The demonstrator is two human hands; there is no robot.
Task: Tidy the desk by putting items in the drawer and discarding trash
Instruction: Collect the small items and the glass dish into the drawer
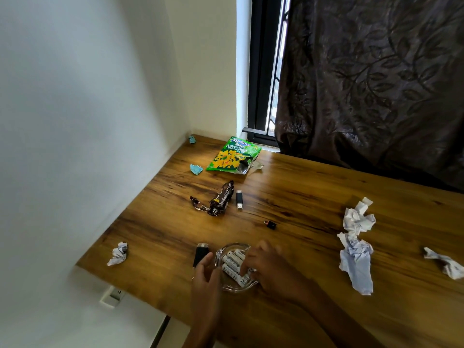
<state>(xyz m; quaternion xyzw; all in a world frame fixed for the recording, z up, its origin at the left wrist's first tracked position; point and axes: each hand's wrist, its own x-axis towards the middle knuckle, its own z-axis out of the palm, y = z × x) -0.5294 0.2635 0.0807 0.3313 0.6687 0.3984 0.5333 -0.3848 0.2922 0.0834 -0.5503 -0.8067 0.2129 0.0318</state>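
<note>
A clear glass dish [232, 247] holding several white batteries [233, 259] sits near the front of the wooden desk [301, 187]. My right hand [268, 267] reaches into the dish, its fingertips on the batteries. My left hand [204, 275] lies at the dish's left rim with relaxed fingers, next to a black cylindrical object [200, 253]. A black USB stick [239, 199] and a small black adapter [270, 224] lie further back. Trash is scattered: a green snack bag [232, 156], a brown wrapper [216, 200], blue scraps [196, 169] and crumpled papers [357, 219].
More crumpled paper lies at the left [118, 254], front right [356, 262] and far right [445, 263]. A second blue scrap [192, 139] sits in the back corner. White walls bound the desk's left; a dark curtain [376, 84] and window frame stand behind.
</note>
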